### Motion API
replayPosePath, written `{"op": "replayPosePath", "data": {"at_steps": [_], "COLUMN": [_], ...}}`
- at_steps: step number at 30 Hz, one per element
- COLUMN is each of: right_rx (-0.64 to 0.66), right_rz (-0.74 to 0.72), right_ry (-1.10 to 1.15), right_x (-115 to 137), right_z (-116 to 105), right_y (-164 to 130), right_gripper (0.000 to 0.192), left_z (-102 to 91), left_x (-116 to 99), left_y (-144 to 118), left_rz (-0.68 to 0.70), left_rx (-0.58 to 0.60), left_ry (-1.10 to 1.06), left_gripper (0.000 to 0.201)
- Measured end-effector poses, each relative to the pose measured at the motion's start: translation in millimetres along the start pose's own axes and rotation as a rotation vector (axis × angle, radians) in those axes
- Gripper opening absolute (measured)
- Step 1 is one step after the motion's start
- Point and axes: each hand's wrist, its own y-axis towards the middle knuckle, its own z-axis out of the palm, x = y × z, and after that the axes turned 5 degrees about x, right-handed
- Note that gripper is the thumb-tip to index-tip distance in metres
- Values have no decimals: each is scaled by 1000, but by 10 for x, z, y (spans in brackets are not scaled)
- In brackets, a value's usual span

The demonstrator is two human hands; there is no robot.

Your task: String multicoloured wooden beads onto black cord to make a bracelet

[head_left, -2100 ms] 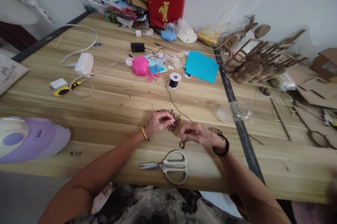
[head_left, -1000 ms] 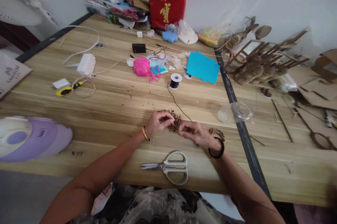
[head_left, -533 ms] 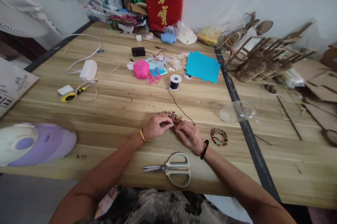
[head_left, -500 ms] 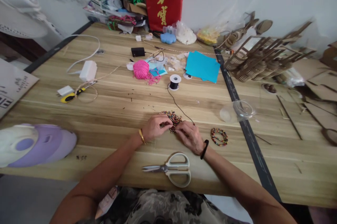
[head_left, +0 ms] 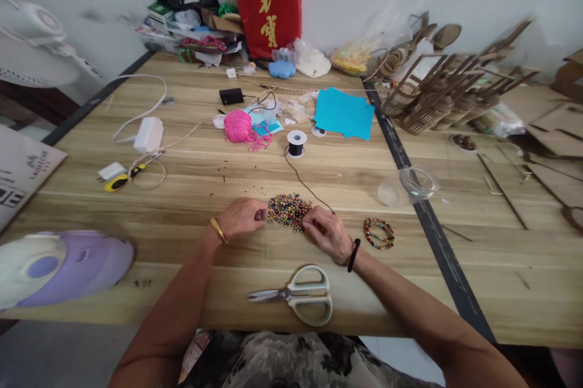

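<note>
Mid-frame on the bench (head_left: 191, 194): left hand (head_left: 241, 218) curled loosely, right hand (head_left: 327, 232) pinching at the heap of small multicoloured beads (head_left: 286, 211), picking one; next probably needs steady threading onto the thin black cord (head_left: 304, 184).

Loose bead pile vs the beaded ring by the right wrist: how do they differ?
The pile of loose multicoloured beads lies scattered in a heap; the strung multicoloured bead bracelet forms a closed loop. Both hands, left hand and right hand, flank the pile; the bracelet lies untouched. Both share similar mixed colours.

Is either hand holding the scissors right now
No, the scissors lie untouched near the table edge, while the left hand and right hand flank the bead pile.
</note>
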Motion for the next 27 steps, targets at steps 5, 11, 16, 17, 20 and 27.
{"op": "replayPosePath", "data": {"at_steps": [5,11,16,17,20,27], "right_rx": [13,20,20,19,7,-33], "right_rz": [3,-10,6,9,19,116], "right_ry": [3,2,6,12,31,57], "right_x": [-6,-9,-15,-17,-27,-43], "right_z": [-5,-12,-12,-12,-11,9], "right_y": [3,10,13,13,9,4], "right_gripper": [14,13,15,15,14,12], "left_z": [77,164,210,213,209,305], "left_x": [-17,-54,-115,-124,-137,-238], "left_y": [55,103,112,111,107,113], "left_rz": [59,160,179,183,196,332], "left_rx": [-37,-68,-86,-89,-112,-188], "left_ry": [33,120,150,146,111,10], "left_gripper": [14,12,12,12,11,9]}}
